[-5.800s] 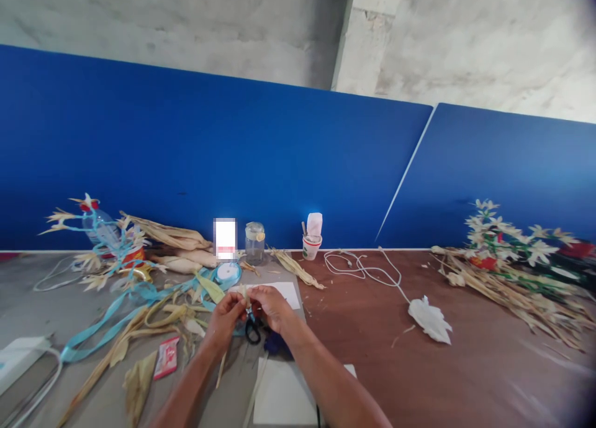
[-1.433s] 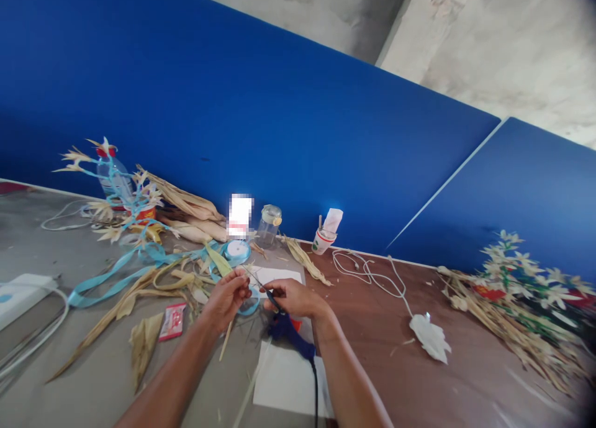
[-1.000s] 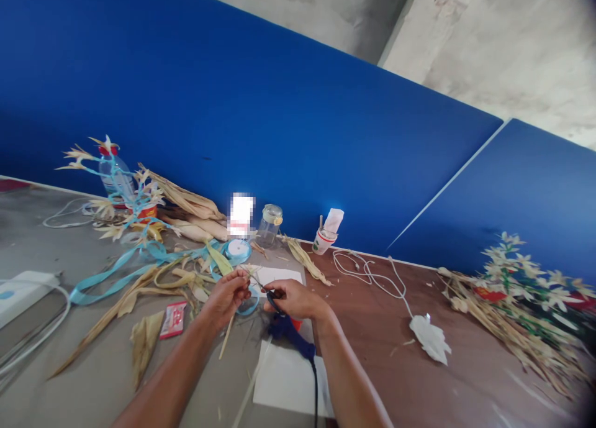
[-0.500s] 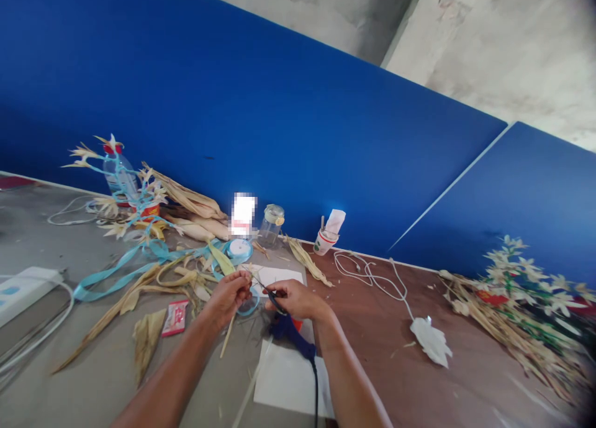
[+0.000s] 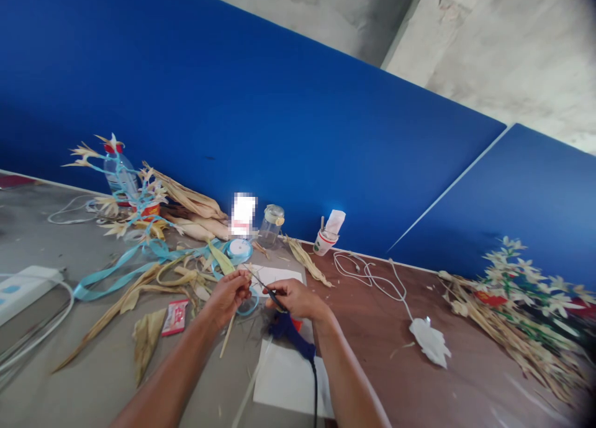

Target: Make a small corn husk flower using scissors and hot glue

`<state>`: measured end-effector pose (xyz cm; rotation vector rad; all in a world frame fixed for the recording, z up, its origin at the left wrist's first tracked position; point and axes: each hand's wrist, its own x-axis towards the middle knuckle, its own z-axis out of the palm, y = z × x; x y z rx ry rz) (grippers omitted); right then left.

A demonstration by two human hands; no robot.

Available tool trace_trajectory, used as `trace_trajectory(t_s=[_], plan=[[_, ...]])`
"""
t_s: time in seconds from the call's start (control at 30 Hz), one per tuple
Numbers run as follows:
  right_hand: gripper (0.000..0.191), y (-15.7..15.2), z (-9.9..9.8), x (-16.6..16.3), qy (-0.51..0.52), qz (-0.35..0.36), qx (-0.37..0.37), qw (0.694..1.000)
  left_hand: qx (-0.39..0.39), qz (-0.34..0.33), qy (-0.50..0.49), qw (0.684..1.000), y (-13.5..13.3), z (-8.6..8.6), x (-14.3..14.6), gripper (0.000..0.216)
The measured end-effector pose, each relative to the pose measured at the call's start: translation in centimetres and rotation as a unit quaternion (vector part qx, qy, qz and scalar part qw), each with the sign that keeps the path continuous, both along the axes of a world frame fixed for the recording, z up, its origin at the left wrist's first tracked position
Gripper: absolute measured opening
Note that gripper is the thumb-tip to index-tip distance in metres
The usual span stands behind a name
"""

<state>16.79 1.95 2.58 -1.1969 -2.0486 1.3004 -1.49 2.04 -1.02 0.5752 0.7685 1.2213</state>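
Note:
My right hand (image 5: 293,299) is closed on a pair of dark scissors (image 5: 275,297), whose thin blades point left toward my other hand. My left hand (image 5: 233,294) pinches something small and pale at its fingertips, too small to make out. Below the right hand lies a dark blue glue gun (image 5: 293,338) with a black cord. A loop of light blue ribbon (image 5: 251,305) rests between the hands. Under the left hand a thin pale stick (image 5: 227,338) slants down. Behind the fingers is a white paper sheet (image 5: 284,274).
Dried corn husks (image 5: 139,285) and blue ribbon (image 5: 112,279) spread over the left side. A ribbon spool (image 5: 239,248), a clear jar (image 5: 271,223) and a paper cup (image 5: 325,241) stand toward the blue partition (image 5: 298,117). White cable (image 5: 372,273) and husk flowers (image 5: 521,273) lie right.
The scissors have turned slightly in my right hand, and their handle loop shows less. My left hand stays nearly in place.

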Motion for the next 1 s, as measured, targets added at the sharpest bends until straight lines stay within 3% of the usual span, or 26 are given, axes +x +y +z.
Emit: trace_trajectory(t_s=[0.2,0.33,0.43,0.73,1.0], plan=[[0.024,0.2,0.1,-0.1,0.117,-0.064,-0.059,0.989,0.014,-0.001,-0.006,1.000,0.1,-0.2,-0.1,0.020],[0.039,0.4,0.0,-1.0,0.261,-0.157,-0.054,0.951,0.040,0.002,0.024,0.999,-0.1,0.0,0.2,0.022],[0.046,0.5,-0.5,-2.2,0.312,-0.215,-0.049,0.924,0.053,-0.007,0.047,0.997,-0.4,0.2,0.6,0.024],[0.043,0.4,-1.5,-3.7,0.311,-0.249,-0.040,0.916,0.095,-0.031,0.063,0.993,-0.4,-0.4,1.2,0.031],[0.045,0.2,-1.2,-4.0,0.298,-0.254,-0.009,0.920,0.098,-0.008,0.079,0.992,-0.6,-0.1,1.2,0.027]])
